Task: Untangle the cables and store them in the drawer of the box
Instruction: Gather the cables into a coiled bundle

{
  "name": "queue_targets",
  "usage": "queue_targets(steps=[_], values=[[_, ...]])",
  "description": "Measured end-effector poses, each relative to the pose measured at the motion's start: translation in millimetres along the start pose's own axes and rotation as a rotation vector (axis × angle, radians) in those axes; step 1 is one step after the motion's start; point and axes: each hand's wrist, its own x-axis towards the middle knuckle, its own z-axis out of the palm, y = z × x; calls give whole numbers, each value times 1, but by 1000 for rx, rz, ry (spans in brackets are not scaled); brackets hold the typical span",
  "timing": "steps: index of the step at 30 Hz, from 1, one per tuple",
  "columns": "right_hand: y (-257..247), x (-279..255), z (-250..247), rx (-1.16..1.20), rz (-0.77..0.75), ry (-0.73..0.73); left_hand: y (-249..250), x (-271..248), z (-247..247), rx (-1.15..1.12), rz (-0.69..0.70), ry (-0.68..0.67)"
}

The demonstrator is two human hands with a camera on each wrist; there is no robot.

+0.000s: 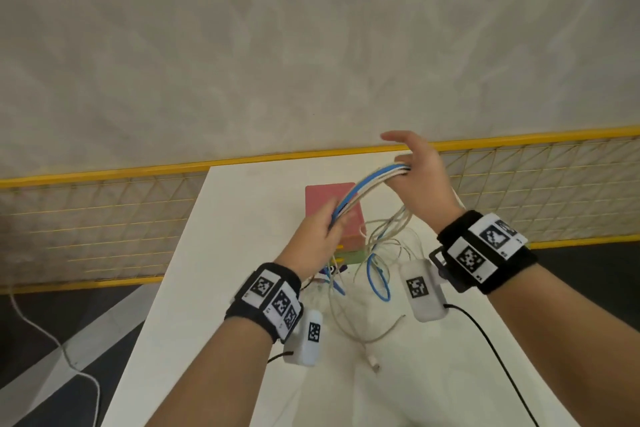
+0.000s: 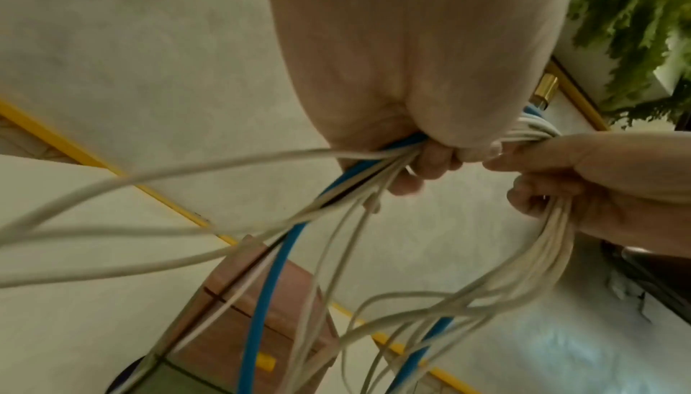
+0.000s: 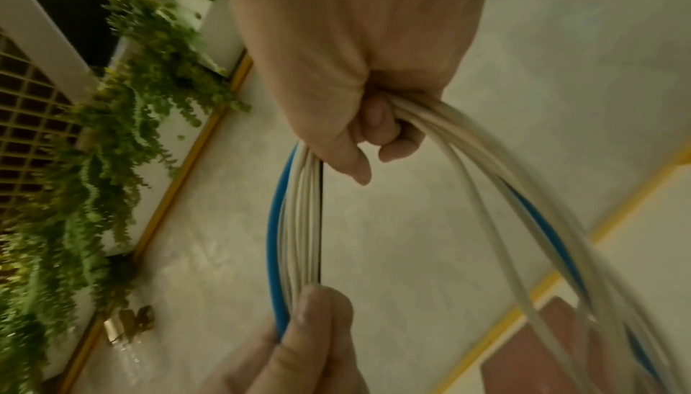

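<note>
A bundle of white cables with one blue cable [image 1: 363,185] arcs in the air between my two hands. My left hand [image 1: 323,230] grips its near end, fingers curled round the strands [image 2: 422,161]. My right hand [image 1: 414,175] holds the far end, with fingers wrapped round the white strands [image 3: 374,131]; one finger sticks out straight. Loose loops and ends [image 1: 377,274] hang from the bundle onto the white table [image 1: 242,211]. The pink box [image 1: 323,196] stands behind them with a green lower part [image 1: 349,257]; its drawer front is hidden by the hand and cables.
A yellow-framed mesh fence [image 1: 104,204] runs behind the table. A white plug end [image 1: 374,362] lies near the table's middle. Another white cord [image 1: 52,340] trails on the dark floor at the left. Green hanging plants [image 3: 112,134] show in the wrist views.
</note>
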Motion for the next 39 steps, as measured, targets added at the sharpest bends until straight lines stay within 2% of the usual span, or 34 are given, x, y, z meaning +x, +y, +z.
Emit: queue_targets(steps=[2,3,4,5,6,7,8,9,11,13,15,17,19,22,24,26,29,31,34,37,39], values=[[9,-10,-3,-37,91,-27,1,5,2,90,-17,-14],[13,-16,-4,-184,119,-77,2,8,2,136,-29,-18],[14,-22,-4,-443,108,-124,3,10,3,185,-44,-21],[14,-28,-4,-721,30,-154,6,15,3,233,-57,-28],[10,-33,-1,-927,-119,-168,10,17,4,278,-64,-41],[3,-37,3,-1006,-286,-207,16,19,5,335,-59,-75],[-2,-39,8,-992,-412,-280,23,21,7,398,-27,-123],[-5,-40,13,-933,-475,-359,31,21,7,464,11,-153],[-13,-38,15,-839,-425,-454,39,17,8,426,54,-125],[-14,-32,10,-814,-329,-474,31,9,3,307,95,-62],[-11,-26,-3,-725,-226,-395,6,0,-1,287,71,-55],[-6,-21,-21,-582,-165,-238,-23,-11,-9,291,-28,-56],[4,-20,-34,-537,-110,-170,-41,-20,-14,292,-111,-50],[19,-24,-41,-679,36,-300,-44,-19,-12,321,-181,-71],[25,-32,-36,-946,84,-419,-38,-12,-8,374,-197,-79],[20,-42,-22,-1153,12,-546,-26,-6,-1,450,-189,-104],[9,-57,18,-1045,-88,-674,1,2,12,591,-82,-164],[9,-59,35,-883,-98,-607,15,4,16,612,6,-193],[4,-51,20,-705,-62,-485,11,-5,6,540,73,-157],[7,-50,-1,-618,-60,-415,-13,-10,-8,587,61,-77],[18,-52,-4,-640,-49,-450,-19,-12,-12,633,35,-96]])
